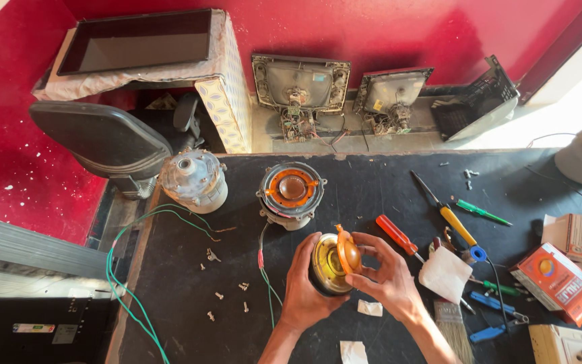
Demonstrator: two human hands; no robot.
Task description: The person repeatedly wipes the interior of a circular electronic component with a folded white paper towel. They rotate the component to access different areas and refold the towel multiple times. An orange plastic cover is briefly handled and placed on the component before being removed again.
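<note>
My two hands work a round speaker driver at the near middle of the black counter (170, 283).

My left hand (302, 286) wraps closed around the driver body (328, 266), a dark-sided cylinder with a shiny brass-yellow face and a round recess in its centre; it stands on the counter just in front of me. My right hand (385, 273) pinches the orange diaphragm (348, 253), a glossy amber dome with a thin rim, tilted up on edge at the 2 o'clock side of the driver's face. A second driver (291, 192) with an orange ring sits at 11 o'clock, loose screws (227, 296) at 9 o'clock, and a red-handled screwdriver (397, 236) at 2 o'clock.
</note>
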